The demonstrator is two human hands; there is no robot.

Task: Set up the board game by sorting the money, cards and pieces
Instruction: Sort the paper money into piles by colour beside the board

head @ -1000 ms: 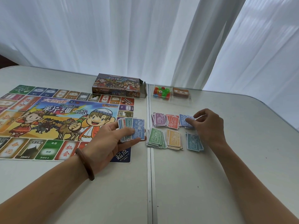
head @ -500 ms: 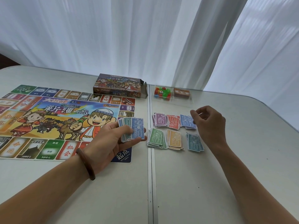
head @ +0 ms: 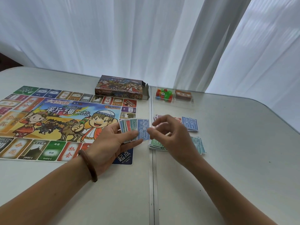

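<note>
My left hand (head: 112, 143) holds a fan of paper money (head: 134, 127) over the board's near right corner, with a blue 2000 note on top. My right hand (head: 175, 138) hovers just right of it, fingers loosely curled and thumb tip at the blue note's right edge. Sorted money piles lie on the table under and around that hand: a blue pile (head: 190, 124), a teal pile (head: 198, 144), a green pile (head: 155, 144). The purple, red and orange piles are mostly hidden by the hand.
The colourful game board (head: 48, 120) lies flat at the left. Behind it is the open game box (head: 120, 87). A clear tray of coloured plastic pieces (head: 164, 94) and an orange card deck (head: 183, 95) stand at the back. White curtains hang behind the table (head: 227, 159).
My right hand has left the blue pile at the back right and moved left to the fan of notes. My left hand has kept the fan almost still.
</note>
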